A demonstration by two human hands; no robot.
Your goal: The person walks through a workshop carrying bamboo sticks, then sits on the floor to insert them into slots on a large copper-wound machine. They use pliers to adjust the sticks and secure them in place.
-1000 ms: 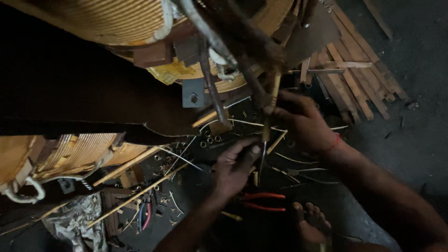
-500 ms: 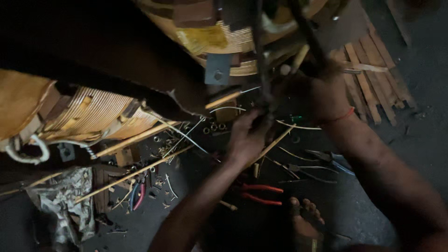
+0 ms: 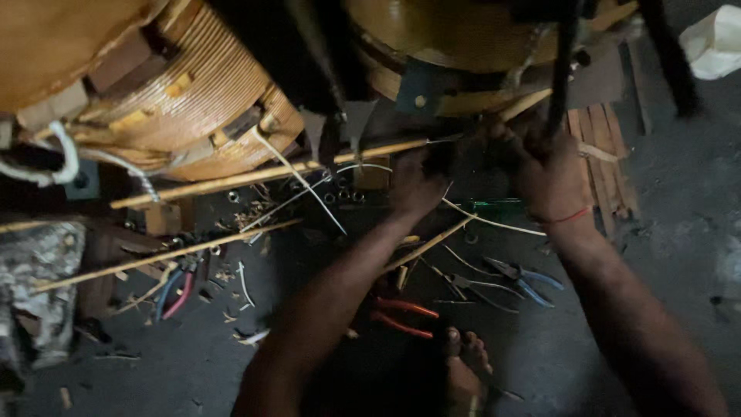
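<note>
Under the big yellow-wound copper coils [image 3: 208, 100], our right hand [image 3: 549, 174] is wrapped around a dark upright metal rod [image 3: 561, 69]; our left hand [image 3: 417, 185] (grip too dark to tell) could snag the thin wooden strips [image 3: 255, 176] nearby.

Scattered on the dark floor [image 3: 664, 255]: orange-handled pliers [image 3: 401, 316] near a bare foot [image 3: 463, 367], blue-handled pliers [image 3: 525, 278] to their right, another red-and-blue-handled pair [image 3: 174, 292] far left. Wooden slats [image 3: 606, 166] at upper right. Crumpled cloth [image 3: 35, 289] at left edge.
</note>
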